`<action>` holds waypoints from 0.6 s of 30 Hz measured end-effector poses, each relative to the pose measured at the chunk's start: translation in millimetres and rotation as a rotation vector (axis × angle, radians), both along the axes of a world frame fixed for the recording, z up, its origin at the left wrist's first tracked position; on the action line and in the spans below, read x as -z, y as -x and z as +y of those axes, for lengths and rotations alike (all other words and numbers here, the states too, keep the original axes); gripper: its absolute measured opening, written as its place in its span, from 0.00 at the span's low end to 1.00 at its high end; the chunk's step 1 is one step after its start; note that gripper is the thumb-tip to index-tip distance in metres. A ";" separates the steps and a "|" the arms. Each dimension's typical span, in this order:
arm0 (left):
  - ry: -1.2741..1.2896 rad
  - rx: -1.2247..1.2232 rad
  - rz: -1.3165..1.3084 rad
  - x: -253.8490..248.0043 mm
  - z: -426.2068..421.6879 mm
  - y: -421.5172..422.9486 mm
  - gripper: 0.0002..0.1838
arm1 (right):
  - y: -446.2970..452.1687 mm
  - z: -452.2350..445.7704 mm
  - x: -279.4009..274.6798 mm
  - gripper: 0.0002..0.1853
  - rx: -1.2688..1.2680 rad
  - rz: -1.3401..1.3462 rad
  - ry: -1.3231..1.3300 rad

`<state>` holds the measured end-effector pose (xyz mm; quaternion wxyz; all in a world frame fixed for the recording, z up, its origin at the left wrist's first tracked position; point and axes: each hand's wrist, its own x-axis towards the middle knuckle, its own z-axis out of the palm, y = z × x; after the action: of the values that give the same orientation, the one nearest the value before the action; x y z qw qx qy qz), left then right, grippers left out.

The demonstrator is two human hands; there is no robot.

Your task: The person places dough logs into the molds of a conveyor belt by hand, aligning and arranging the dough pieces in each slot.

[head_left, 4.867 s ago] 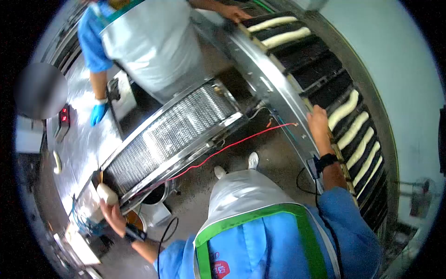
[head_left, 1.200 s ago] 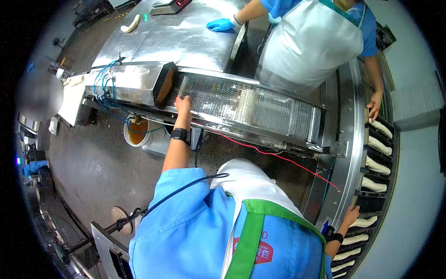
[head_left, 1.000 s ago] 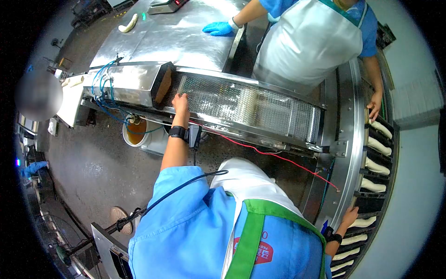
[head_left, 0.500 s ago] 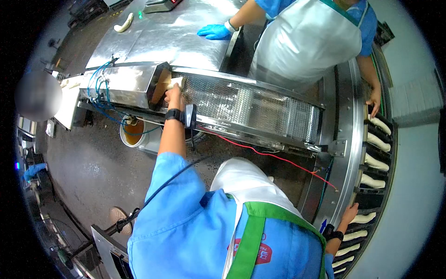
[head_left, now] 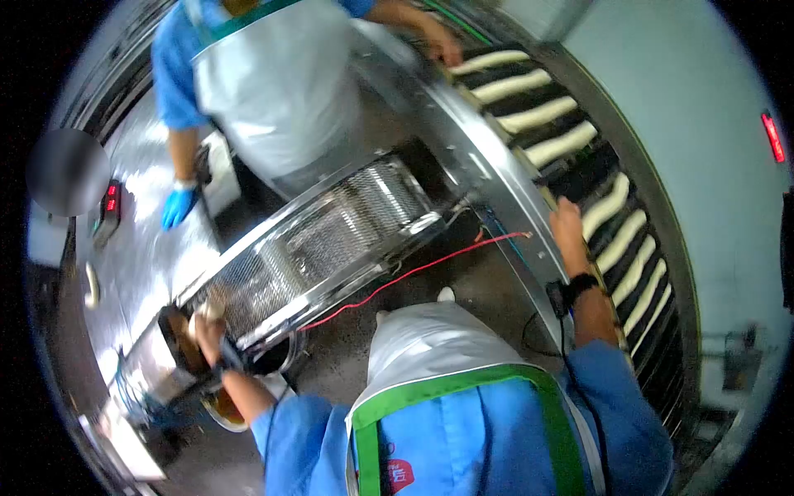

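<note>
At the mouth of the metal housing (head_left: 169, 351) on the mesh conveyor (head_left: 331, 223), my left hand (head_left: 208, 332) is closed around a pale piece of dough (head_left: 213, 306), blurred by motion. My right hand (head_left: 567, 225) has its fingers wrapped over the near edge of a dark channelled tray (head_left: 591, 169). Long white dough strips (head_left: 562, 145) lie in the channels of this tray, several on each side of my right hand. The channel right beside that hand holds no strip.
Across the conveyor stands a co-worker in a white apron (head_left: 277, 91), one blue-gloved hand (head_left: 178, 207) at the steel table (head_left: 141, 248), the other hand (head_left: 442, 45) at the tray's far end. A red cable (head_left: 413, 273) hangs along the conveyor. A bucket (head_left: 225, 412) sits below the housing.
My view has swung toward the tray, so the conveyor appears lower left and tilted. My left hand still has the dough at the housing mouth; my right hand stays on the tray edge.
</note>
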<state>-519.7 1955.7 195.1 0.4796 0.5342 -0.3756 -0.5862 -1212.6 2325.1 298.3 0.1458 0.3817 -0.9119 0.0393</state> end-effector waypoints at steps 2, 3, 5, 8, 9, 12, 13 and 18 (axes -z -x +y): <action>0.250 0.144 -0.169 -58.8 43.1 17.5 0.24 | -6.0 -9.2 -10.5 0.10 0.042 -0.045 0.058; 0.352 0.161 -0.259 -95.9 62.4 28.5 0.23 | -4.8 -12.4 -11.6 0.09 0.025 -0.062 0.073; -0.022 -0.004 0.228 -164.1 74.5 47.6 0.19 | -0.5 -16.6 -9.3 0.10 0.029 -0.062 0.065; 0.531 0.037 -0.469 -235.1 134.2 133.6 0.30 | 6.9 -19.5 -4.9 0.11 -0.002 -0.074 0.035; 0.579 0.144 -0.515 -251.4 134.9 148.1 0.29 | 9.5 -21.9 -5.9 0.11 -0.031 -0.078 0.020; 0.603 0.280 -0.138 -279.7 141.0 207.3 0.27 | 3.1 -18.5 -14.2 0.09 -0.033 -0.091 0.058; 0.490 0.363 0.170 -290.4 138.7 233.7 0.27 | 6.6 -17.7 -12.4 0.08 -0.046 -0.096 0.074; -0.342 0.757 1.221 -350.2 166.8 421.4 0.24 | 13.5 -16.7 -3.1 0.07 -0.032 -0.163 0.129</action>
<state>-941.1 2122.5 545.3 0.2779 0.0139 -0.1038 -0.9549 -1226.1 2308.4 301.4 0.0946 0.3815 -0.9101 0.1310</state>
